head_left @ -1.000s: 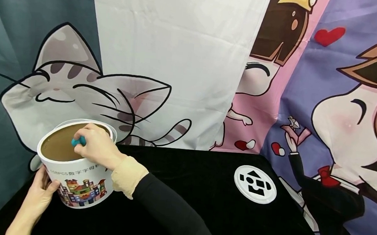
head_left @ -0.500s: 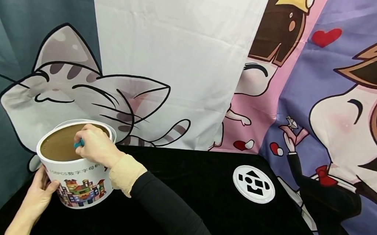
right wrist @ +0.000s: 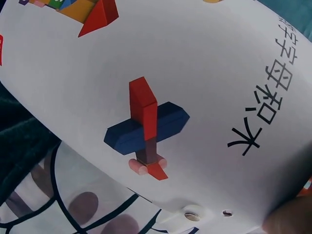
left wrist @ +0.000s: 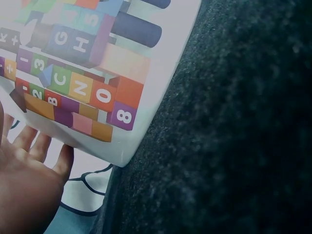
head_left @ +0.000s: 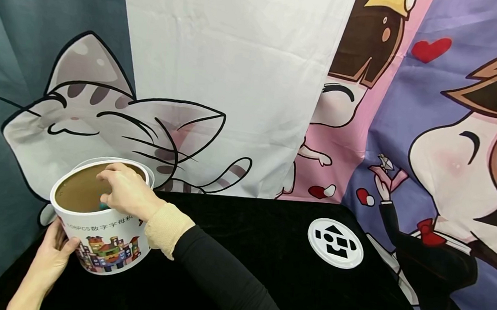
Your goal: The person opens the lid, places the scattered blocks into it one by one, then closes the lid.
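Observation:
A white bucket (head_left: 109, 250) printed with colourful toy blocks stands tilted at the left in the head view. My left hand (head_left: 50, 251) holds it low on its left side, thumb in front. In the left wrist view, that hand's fingers (left wrist: 64, 163) lie at the bucket's bottom edge. Over the opening is my right hand (head_left: 129, 192), thumb and forefinger apart. Just below the thumb, inside the rim, a small blue block (head_left: 103, 206) shows partly. Only a dark bit of the right hand (right wrist: 292, 215) appears in the right wrist view. The bucket's bottom inside is hidden.
A round white lid (head_left: 352, 261) with cut-out shapes lies on the black cloth-covered table (head_left: 264, 234) at the right. Behind the table hangs a cartoon-printed curtain (head_left: 237, 76). The bucket's clear handle (head_left: 152, 179) rests along its rim.
The right thumb and forefinger have parted from the blue block, which is now lower, inside the bucket's rim. The left hand and bucket have stayed in place.

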`<state>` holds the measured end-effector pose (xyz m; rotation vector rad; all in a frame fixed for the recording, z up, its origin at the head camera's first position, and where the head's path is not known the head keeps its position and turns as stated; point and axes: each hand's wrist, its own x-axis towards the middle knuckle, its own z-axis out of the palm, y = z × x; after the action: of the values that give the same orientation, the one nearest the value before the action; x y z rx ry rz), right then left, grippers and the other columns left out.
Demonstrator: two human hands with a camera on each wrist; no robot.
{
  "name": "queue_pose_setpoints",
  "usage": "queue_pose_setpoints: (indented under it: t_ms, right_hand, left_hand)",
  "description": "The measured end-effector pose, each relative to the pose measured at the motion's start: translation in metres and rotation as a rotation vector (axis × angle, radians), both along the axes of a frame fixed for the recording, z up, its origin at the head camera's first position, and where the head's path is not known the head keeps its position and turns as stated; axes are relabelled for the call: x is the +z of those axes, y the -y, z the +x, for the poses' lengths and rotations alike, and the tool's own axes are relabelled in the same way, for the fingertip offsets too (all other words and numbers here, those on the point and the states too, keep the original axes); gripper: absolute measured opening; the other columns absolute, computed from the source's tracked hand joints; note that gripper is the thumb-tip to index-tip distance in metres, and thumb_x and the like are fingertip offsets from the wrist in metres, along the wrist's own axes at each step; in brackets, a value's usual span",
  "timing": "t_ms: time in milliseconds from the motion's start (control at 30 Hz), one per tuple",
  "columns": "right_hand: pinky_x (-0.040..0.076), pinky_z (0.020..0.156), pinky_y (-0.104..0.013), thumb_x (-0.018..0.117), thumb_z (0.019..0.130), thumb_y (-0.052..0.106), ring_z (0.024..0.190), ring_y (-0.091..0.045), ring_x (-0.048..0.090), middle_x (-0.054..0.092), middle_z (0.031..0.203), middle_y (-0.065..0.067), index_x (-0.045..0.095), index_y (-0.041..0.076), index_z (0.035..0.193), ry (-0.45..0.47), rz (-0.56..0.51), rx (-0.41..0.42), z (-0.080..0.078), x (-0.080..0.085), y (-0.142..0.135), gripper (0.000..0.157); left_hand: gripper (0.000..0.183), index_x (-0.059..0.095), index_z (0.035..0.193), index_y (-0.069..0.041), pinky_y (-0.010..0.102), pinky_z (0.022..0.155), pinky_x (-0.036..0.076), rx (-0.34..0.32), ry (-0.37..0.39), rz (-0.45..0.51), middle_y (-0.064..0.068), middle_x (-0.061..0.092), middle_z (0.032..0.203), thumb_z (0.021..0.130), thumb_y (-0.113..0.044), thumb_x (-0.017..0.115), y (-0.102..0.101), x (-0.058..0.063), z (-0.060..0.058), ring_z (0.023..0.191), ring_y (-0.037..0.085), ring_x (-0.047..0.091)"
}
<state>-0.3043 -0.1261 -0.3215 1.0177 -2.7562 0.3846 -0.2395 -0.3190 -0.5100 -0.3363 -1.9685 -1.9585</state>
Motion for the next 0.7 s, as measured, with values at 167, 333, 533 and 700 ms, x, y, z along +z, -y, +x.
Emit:
queue_pose_setpoints:
  t_ms: [167,333,533,700]
  right_hand:
    - [0.027,0.107,-0.019,0.074,0.084,0.05,0.136,-0.006,0.032,0.026,0.157,0.011,0.043,0.038,0.147,0.011,0.009,-0.03,0.0,0.002,0.001,0.071]
    - [0.023,0.11,-0.023,0.071,0.082,0.057,0.142,-0.011,0.022,0.014,0.161,0.004,0.034,0.039,0.151,-0.023,-0.023,-0.018,0.002,0.002,-0.003,0.08]
    - [0.024,0.112,-0.035,0.056,0.089,0.063,0.146,-0.018,0.011,0.005,0.163,-0.001,0.026,0.038,0.154,-0.084,-0.02,-0.038,0.007,-0.004,-0.006,0.076]
    - [0.019,0.112,-0.052,0.038,0.094,0.068,0.147,-0.017,-0.004,-0.003,0.163,0.002,0.017,0.043,0.155,-0.115,-0.007,-0.095,0.004,-0.01,-0.012,0.069]
  left_hand:
    - [0.074,0.004,0.158,-0.015,0.008,0.107,0.009,-0.001,-0.017,-0.001,0.006,0.002,0.163,0.103,-0.011,0.052,0.0,0.002,-0.001,0.143,0.003,0.006]
    - [0.073,0.006,0.158,-0.015,0.009,0.108,0.009,-0.018,-0.036,0.022,0.006,0.004,0.163,0.102,-0.011,0.053,0.0,0.004,-0.003,0.144,0.005,0.007]
    - [0.075,0.002,0.158,-0.015,0.009,0.107,0.008,-0.011,-0.017,0.01,0.007,-0.002,0.163,0.103,-0.012,0.052,0.0,0.001,0.0,0.143,0.003,0.004]
    - [0.075,0.003,0.159,-0.017,0.009,0.107,0.008,-0.012,-0.026,0.025,0.004,0.0,0.163,0.103,-0.011,0.052,0.0,0.0,0.002,0.143,0.004,0.004]
